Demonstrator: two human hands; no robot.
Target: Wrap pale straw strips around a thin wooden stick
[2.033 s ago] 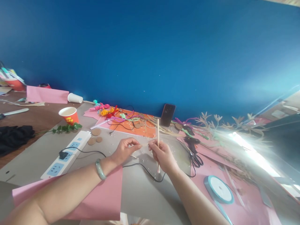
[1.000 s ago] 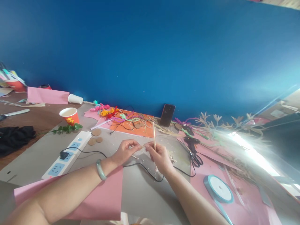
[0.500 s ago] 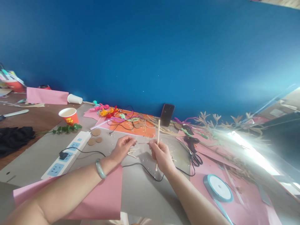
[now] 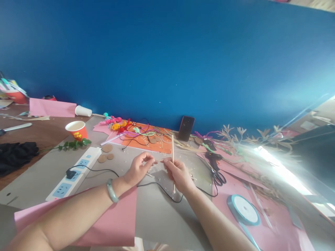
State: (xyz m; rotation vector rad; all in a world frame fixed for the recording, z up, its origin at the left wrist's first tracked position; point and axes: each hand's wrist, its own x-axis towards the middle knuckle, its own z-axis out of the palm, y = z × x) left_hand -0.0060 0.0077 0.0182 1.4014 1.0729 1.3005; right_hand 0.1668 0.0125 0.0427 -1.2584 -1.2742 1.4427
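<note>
My right hand [image 4: 180, 175] is closed around a thin pale wooden stick [image 4: 172, 148], which stands nearly upright with its lower end below the fingers. A small thin piece shows at its fingertips, too small to name. My left hand [image 4: 141, 167], with a pale green bangle [image 4: 112, 191] on the wrist, is pinched just to the left; what its fingertips hold is too small to make out. The two hands are close together but apart, above the grey board [image 4: 154, 223], where small pale scraps lie.
Left are a power strip [image 4: 75, 174], a red paper cup [image 4: 76, 129] and round wooden discs [image 4: 102, 158]. A phone [image 4: 186, 128] leans on the blue wall. Right are scissors [image 4: 218, 177], a glue gun [image 4: 213, 159], a ribbon roll [image 4: 244, 209] and dried stems. A black cable crosses beneath my hands.
My right hand and the stick have shifted slightly left. My left hand has moved a little right, so the fingertips are nearer each other.
</note>
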